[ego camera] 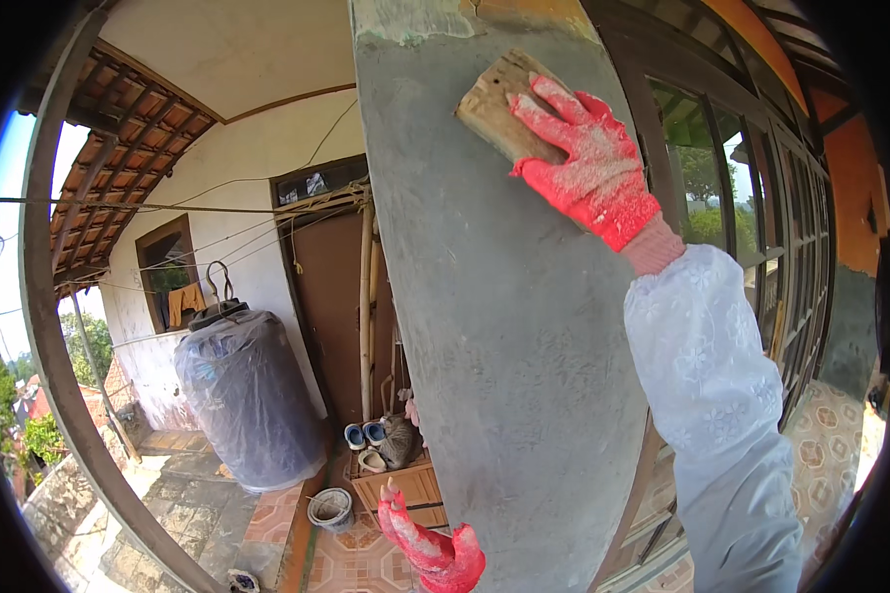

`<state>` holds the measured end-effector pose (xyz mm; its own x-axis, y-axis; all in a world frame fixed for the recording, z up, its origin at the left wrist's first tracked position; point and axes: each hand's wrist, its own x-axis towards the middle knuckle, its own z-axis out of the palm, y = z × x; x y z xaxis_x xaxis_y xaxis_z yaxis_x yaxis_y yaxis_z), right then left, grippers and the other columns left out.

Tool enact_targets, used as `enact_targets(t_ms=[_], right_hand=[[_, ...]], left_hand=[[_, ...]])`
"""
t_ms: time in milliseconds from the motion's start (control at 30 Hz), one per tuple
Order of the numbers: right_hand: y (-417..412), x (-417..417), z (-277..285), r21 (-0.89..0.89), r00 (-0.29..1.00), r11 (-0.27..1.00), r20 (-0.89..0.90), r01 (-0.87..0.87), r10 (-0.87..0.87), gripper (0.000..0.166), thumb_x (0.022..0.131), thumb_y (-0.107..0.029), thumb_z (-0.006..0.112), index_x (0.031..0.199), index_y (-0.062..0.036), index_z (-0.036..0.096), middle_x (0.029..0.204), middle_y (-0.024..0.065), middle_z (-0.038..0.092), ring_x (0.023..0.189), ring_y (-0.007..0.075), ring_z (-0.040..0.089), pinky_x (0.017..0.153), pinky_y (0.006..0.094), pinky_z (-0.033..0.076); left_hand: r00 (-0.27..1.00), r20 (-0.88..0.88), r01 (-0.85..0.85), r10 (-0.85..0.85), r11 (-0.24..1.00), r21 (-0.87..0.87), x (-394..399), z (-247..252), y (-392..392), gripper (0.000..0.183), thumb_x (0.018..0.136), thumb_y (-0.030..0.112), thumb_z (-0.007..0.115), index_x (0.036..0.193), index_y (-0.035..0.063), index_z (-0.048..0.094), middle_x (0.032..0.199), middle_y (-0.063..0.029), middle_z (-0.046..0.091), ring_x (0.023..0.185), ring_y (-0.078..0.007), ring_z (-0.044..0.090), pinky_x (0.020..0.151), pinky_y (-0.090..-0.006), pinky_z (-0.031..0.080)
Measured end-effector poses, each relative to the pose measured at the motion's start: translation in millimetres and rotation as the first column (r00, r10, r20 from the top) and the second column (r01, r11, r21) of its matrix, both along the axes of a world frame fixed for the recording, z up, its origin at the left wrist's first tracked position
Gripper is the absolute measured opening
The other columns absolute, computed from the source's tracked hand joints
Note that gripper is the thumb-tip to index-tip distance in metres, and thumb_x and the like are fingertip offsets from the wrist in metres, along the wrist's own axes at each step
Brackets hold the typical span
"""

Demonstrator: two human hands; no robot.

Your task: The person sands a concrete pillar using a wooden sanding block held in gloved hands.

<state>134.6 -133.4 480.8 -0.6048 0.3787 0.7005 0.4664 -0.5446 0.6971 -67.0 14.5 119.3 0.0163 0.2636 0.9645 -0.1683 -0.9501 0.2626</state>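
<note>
My right hand (593, 163), in a red glove crusted with pale dust, holds a worn wooden block (493, 107) flat against the upper part of a grey plastered wall (504, 311). The block is tilted, and my palm hides its lower right end. Above it, the grey coat ends at a strip of older paint (415, 18). Low in the picture is my left hand (434, 545), gloved the same way with bare fingertips. Nothing is in it; its fingers point up and stand apart from the thumb, beside the wall's left edge.
A bucket (331, 510) stands on the tiled floor, left of a wooden cabinet (400, 489). On the cabinet are blue-lined shoes (365, 435) and a tabby cat (398, 441). A plastic-wrapped drum (248, 400) stands farther left. Glazed window frames (756, 193) run along the right.
</note>
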Motion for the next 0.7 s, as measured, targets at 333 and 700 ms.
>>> enact_targets(t_ms=[333, 700], right_hand=[[58.2, -43.9, -8.1, -0.306, 0.970, 0.928, 0.042, -0.214, 0.238, 0.060, 0.075, -0.043, 0.069, 0.131, -0.0274, 0.057, 0.144, 0.0014, 0.047, 0.126, 0.0347, 0.045, 0.101, 0.0490, 0.044], [69.5, -77.2, -128.8, -0.340, 0.899, 0.871, -0.380, -0.355, 0.218, 0.054, 0.078, -0.044, 0.067, 0.129, -0.0278, 0.060, 0.146, -0.0005, 0.047, 0.120, 0.0330, 0.049, 0.092, 0.0483, 0.046]], left_hand=[[0.990, 0.135, 0.010, -0.028, 0.992, 0.128, -0.7, 43.6, 1.1, 0.084, 0.074, 0.007, 0.066, 0.146, -0.0088, 0.024, 0.148, -0.0349, 0.028, 0.135, -0.0508, 0.035, 0.111, -0.0563, 0.028], [0.995, -0.085, 0.049, -0.047, 0.999, 0.020, 54.7, 98.0, -29.9, 0.107, 0.074, 0.010, 0.078, 0.152, -0.0050, 0.006, 0.153, -0.0403, 0.005, 0.145, -0.0524, 0.009, 0.116, -0.0557, 0.018]])
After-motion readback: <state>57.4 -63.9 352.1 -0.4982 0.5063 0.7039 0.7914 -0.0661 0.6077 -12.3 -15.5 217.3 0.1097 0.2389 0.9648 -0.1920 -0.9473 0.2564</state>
